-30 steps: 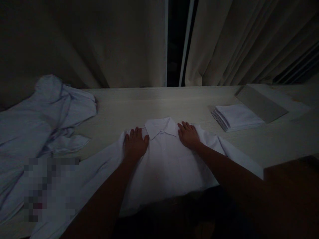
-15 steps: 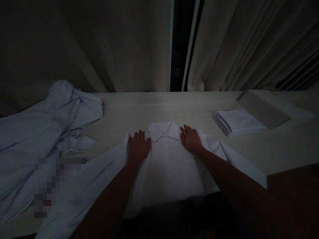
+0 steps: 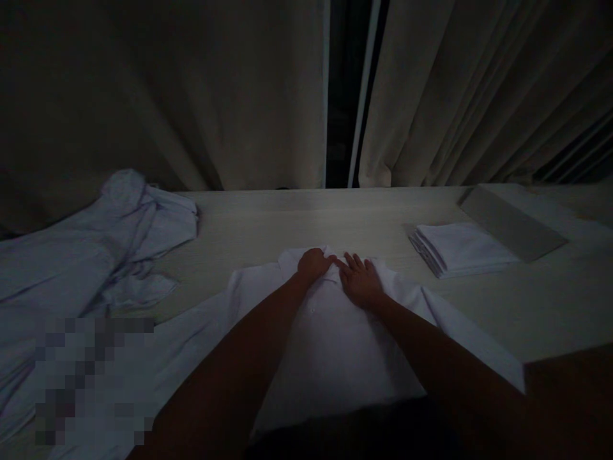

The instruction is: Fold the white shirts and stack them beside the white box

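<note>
A white collared shirt (image 3: 330, 345) lies front up on the table before me, its sleeves spread to both sides. My left hand (image 3: 313, 265) is closed at the shirt's collar, its fingers bent over the fabric near the neck opening and partly covering it. Beside it, my right hand (image 3: 360, 280) rests flat on the shirt's shoulder on the right, fingers spread, the thumb reaching toward the left hand at the collar's edge. My forearms cover parts of the shirt front and sleeves.
Loose white garments (image 3: 71, 275) are heaped on the left of the pale table (image 3: 268, 217). A folded stack of white cloth (image 3: 467, 248) and a grey flat board (image 3: 514, 223) lie at the right. Beige curtains (image 3: 239, 96) hang behind the table.
My left hand has moved right, from lying flat on the left shoulder to the collar, where its fingers are now closed. My right hand has stayed almost in place.
</note>
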`<state>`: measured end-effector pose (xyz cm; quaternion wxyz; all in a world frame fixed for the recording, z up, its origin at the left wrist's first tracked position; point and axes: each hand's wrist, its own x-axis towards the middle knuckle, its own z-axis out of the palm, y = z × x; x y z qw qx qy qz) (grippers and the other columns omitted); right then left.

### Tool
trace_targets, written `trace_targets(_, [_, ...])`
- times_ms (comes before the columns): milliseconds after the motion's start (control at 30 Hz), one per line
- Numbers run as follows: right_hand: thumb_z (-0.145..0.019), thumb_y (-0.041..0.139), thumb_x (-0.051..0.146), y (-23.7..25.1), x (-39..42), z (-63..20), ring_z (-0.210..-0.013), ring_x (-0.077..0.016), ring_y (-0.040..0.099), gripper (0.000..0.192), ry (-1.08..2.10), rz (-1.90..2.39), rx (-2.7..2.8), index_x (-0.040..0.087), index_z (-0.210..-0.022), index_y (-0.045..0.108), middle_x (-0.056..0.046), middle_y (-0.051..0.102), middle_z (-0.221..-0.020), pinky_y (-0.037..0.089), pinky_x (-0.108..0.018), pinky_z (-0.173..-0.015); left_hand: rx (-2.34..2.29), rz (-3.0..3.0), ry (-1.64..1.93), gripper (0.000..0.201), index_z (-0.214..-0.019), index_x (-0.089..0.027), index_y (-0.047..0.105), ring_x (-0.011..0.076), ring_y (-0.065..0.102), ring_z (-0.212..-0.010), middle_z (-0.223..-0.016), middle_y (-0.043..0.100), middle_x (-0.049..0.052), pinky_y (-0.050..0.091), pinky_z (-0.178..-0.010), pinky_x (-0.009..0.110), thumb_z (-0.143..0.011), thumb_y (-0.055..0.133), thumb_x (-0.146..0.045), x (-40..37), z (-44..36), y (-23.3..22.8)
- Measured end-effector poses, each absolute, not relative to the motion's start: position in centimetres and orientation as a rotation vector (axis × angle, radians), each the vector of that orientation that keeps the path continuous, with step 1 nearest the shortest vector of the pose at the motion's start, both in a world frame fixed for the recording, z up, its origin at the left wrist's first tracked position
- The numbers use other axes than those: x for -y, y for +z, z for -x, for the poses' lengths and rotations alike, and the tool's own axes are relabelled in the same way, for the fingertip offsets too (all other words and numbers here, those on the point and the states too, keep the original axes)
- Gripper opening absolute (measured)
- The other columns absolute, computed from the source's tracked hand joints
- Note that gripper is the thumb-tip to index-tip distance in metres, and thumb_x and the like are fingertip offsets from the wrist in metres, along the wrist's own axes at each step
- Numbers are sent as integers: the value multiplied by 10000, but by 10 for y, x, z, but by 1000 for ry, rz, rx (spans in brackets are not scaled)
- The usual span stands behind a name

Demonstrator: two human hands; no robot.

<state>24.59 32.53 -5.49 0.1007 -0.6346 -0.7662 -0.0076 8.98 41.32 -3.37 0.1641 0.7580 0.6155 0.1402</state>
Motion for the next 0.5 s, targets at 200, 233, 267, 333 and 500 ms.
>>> trace_targets(200, [-1025, 228, 477, -62, -331, -256, -1476, -277, 215, 553, 40, 1867, 2263, 263, -1523, 333, -53, 284, -1598, 154, -512, -1174, -1896, -1948, 418, 341, -922, -168, 723, 206, 670, -890, -962, 728, 112, 443, -716, 290, -836, 519, -427, -433, -95, -49])
trace_targets(233, [-1019, 222, 506, -65, -330, -260, -1476, -290, 211, 585, 37, 1908, 2222, 236, -1526, 331, -71, 292, -1593, 146, -521, -1174, -1917, -1922, 429, 348, -924, -172, 720, 205, 668, -884, -960, 727, 109, 439, -709, 293, -843, 504, -432, -433, -94, -51])
trace_targets(267, [-1012, 218, 534, -68, -329, -264, -1476, -305, 205, 617, 28, 1948, 2176, 213, -1527, 327, -88, 295, -1591, 137, -533, -1174, -1932, -1903, 443, 354, -927, -176, 716, 204, 666, -883, -964, 726, 107, 435, -706, 295, -849, 492, -439, -433, -93, -53])
trace_targets(333, [-999, 217, 576, -72, -325, -273, -1474, -335, 197, 664, 9, 2009, 2100, 188, -1526, 330, -114, 285, -1591, 127, -554, -1169, -1944, -1881, 469, 363, -929, -184, 711, 203, 662, -886, -973, 724, 105, 429, -702, 298, -853, 483, -456, -433, -93, -56])
trace_targets(500, [-990, 212, 595, -66, -321, -279, -1470, -369, 191, 713, 5, 2077, 2013, 124, -1505, 361, -173, 254, -1591, 128, -577, -1159, -1937, -1856, 519, 409, -922, -200, 709, 211, 658, -885, -971, 725, 103, 427, -714, 315, -853, 468, -523, -432, -96, -57])
